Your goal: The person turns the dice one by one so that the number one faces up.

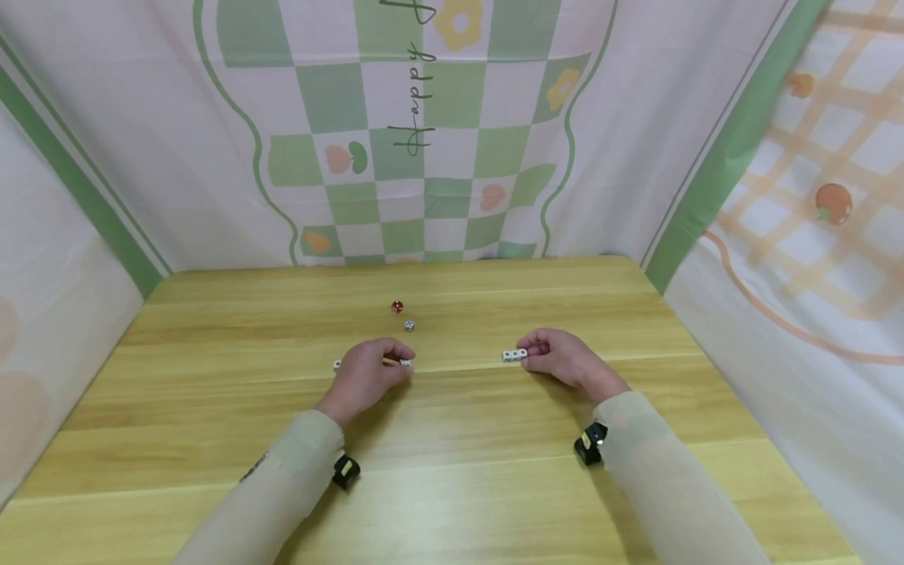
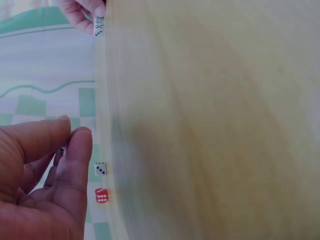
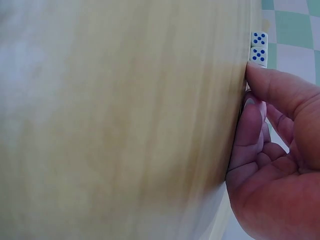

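Observation:
My left hand (image 1: 366, 375) is over the table left of the middle, pinching a white die (image 1: 405, 362) between thumb and fingertips. In the left wrist view its fingers largely hide that die. Another white die (image 1: 337, 365) shows partly from behind this hand's left side. My right hand (image 1: 565, 359) pinches the right end of a short row of white dice (image 1: 514, 355) that touch side by side. In the right wrist view, two white dice (image 3: 258, 47) with blue five-spot faces stick out past the thumb; the end die is mostly hidden by the fingers.
Behind the left hand lie a loose white die (image 1: 410, 326) and, slightly farther back, a red die (image 1: 398, 307). The wooden table (image 1: 452, 486) ends at a patterned cloth curtain (image 1: 395, 204), with more cloth at both sides.

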`<state>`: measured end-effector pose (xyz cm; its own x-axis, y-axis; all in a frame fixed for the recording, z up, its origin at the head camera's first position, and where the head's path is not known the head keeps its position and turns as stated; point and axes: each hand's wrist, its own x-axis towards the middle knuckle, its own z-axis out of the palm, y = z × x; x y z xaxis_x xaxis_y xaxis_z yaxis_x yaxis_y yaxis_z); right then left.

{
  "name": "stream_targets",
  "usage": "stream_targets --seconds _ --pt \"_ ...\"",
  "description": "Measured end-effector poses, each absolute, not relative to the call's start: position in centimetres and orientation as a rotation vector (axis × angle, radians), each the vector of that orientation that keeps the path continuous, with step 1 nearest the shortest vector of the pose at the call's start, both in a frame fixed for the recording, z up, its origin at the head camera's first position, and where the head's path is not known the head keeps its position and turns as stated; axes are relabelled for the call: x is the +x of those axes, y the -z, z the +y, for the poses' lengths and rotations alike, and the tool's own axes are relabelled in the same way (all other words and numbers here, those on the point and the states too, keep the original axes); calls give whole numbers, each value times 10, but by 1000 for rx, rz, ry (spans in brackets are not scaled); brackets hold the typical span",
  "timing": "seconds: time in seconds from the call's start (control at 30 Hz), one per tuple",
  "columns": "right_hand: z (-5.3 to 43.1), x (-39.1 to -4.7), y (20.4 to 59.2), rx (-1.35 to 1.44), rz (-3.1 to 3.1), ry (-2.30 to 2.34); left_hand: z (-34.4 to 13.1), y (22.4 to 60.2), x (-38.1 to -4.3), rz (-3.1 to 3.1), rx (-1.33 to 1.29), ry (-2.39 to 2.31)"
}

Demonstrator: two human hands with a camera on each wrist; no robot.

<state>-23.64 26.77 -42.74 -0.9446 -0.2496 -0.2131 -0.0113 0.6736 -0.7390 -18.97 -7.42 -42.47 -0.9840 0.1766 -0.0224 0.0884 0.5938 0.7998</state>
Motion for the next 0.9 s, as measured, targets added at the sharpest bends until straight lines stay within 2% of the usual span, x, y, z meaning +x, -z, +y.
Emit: stream_targets --seconds 0.9 --pt "268 -236 428 -204 2593 1154 -73 428 -190 2714 266 -1367"
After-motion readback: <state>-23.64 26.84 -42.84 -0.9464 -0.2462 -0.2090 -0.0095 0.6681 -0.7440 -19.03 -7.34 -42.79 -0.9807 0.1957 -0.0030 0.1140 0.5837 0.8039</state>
